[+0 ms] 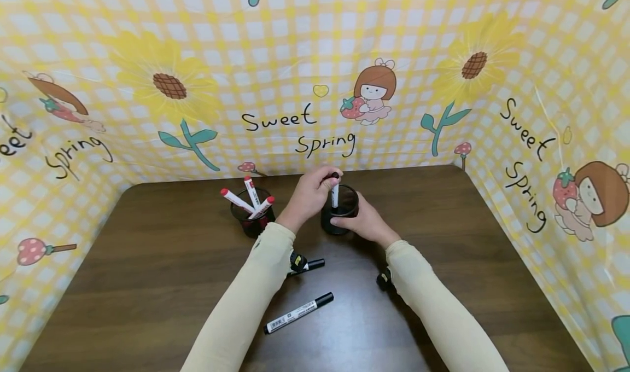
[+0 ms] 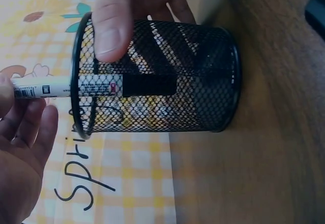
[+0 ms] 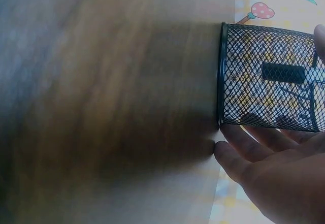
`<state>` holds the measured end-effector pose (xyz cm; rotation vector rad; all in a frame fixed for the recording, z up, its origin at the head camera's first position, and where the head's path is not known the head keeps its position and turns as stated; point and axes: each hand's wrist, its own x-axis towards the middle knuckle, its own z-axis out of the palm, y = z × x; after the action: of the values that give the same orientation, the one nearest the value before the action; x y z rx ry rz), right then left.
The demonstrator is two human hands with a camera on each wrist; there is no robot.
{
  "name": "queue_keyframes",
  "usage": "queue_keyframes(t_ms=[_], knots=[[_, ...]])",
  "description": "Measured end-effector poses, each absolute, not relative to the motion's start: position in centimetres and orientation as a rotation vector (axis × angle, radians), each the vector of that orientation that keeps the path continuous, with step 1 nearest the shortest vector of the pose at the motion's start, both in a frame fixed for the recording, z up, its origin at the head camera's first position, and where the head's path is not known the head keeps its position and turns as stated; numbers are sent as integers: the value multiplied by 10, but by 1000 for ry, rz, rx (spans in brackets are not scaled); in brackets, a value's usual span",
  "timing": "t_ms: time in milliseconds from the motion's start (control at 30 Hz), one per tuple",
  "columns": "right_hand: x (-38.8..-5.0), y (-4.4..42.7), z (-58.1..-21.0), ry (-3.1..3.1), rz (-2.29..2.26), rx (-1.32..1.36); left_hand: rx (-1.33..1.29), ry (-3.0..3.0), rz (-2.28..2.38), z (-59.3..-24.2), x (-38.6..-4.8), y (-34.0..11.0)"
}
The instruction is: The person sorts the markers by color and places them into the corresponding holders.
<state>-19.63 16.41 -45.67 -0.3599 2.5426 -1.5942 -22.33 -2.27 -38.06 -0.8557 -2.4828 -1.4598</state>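
Near the back of the table stands a black mesh pen cup (image 2: 208,76). My left hand (image 1: 311,192) pinches the upper end of a black whiteboard marker (image 1: 335,195), which stands partly inside that cup. Through the mesh, the marker's black cap (image 2: 150,85) shows pointing down, above the cup's floor. My right hand (image 1: 366,219) holds the cup's right side, its thumb across the front. Two more black markers lie on the table: one marker (image 1: 298,313) toward the front, and another marker (image 1: 315,264) partly hidden by my left wrist.
A second mesh cup (image 1: 253,228) stands to the left, holding several red-capped markers (image 1: 238,201). The brown wooden table (image 1: 147,273) is bordered at the back and sides by yellow checked cloth (image 1: 275,60). Each wrist wears a small black camera (image 1: 297,261).
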Motion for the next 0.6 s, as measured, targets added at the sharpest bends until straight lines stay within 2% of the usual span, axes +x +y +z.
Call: queue_keyframes(t_ms=[600], knots=[[-195,164,-455,2572,-1571,-379,-736,-2620,-1490,-400,-225,-20]])
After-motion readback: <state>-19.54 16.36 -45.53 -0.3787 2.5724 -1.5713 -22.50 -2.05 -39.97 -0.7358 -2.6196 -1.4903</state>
